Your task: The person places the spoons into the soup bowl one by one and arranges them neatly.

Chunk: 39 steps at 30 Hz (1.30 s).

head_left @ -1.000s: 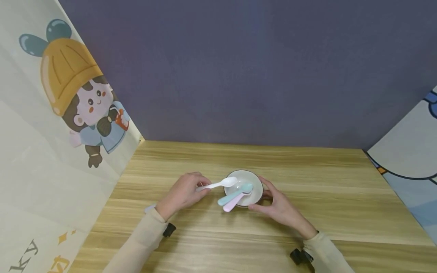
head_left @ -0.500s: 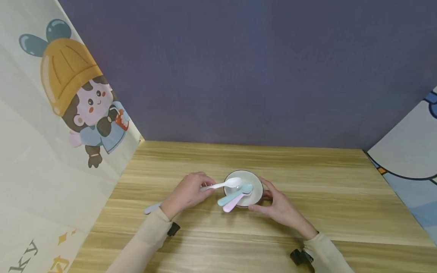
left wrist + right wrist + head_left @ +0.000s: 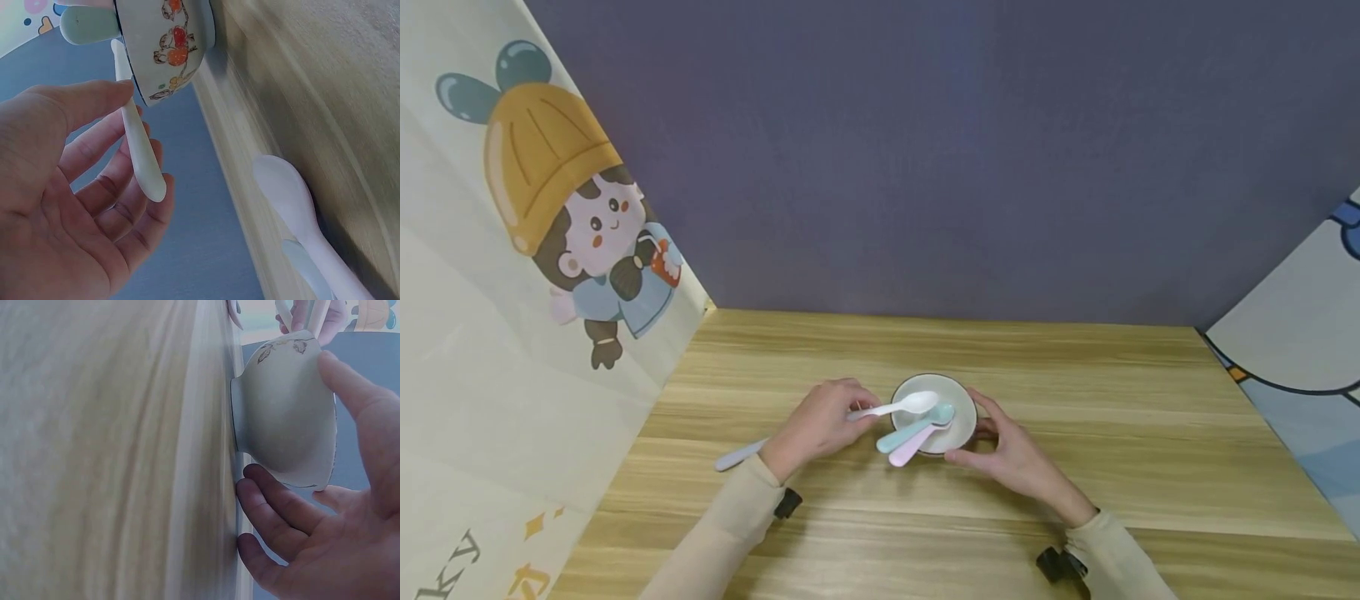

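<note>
My left hand [image 3: 823, 421] pinches a white spoon [image 3: 919, 402] by its handle, thumb against fingers. The spoon's head lies over the inside of a small white bowl [image 3: 958, 396] with a dark rim. A teal spoon [image 3: 904, 436] and a pink spoon [image 3: 907, 451] rest in the bowl, handles sticking out over the near left rim. In the left wrist view the bowl's outside [image 3: 178, 50] shows orange and red fruit painting. My right hand [image 3: 1018, 458] holds the bowl's right side, thumb at the near rim and fingers around the far side.
A lavender spoon [image 3: 739, 456] lies on the wooden table [image 3: 1075, 367], partly hidden behind my left wrist. Close beside it, a pale blue spoon [image 3: 306, 269] shows in the left wrist view. A dark panel [image 3: 925, 167] stands along the table's back edge.
My left hand has moved right with the white spoon, bringing its head farther over the bowl. More of the lavender spoon shows behind the wrist. My right hand and the bowl stay put.
</note>
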{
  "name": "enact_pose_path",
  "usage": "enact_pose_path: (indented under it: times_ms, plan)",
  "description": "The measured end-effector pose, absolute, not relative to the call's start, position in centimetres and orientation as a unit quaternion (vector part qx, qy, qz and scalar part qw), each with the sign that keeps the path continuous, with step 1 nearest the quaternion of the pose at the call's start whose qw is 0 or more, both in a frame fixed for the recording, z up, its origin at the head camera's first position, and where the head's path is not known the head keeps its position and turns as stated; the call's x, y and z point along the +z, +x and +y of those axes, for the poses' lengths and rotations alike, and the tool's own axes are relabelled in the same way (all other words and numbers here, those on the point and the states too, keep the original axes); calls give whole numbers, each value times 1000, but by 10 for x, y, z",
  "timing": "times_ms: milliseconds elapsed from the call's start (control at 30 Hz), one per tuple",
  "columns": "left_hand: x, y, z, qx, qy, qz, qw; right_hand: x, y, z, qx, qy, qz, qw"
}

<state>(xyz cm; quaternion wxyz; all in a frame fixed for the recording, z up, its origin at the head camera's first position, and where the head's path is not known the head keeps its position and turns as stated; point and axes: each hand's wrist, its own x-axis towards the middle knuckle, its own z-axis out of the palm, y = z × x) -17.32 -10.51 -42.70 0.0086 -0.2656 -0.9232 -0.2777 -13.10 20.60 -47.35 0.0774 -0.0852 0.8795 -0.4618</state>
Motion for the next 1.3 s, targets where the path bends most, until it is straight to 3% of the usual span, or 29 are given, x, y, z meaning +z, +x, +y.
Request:
enact_pose_path:
  times_ms: [1300]
  plan:
    - [-427,-176,-88,-280,-292,-914,-10,-476,-131,207,-458,-88,882,73]
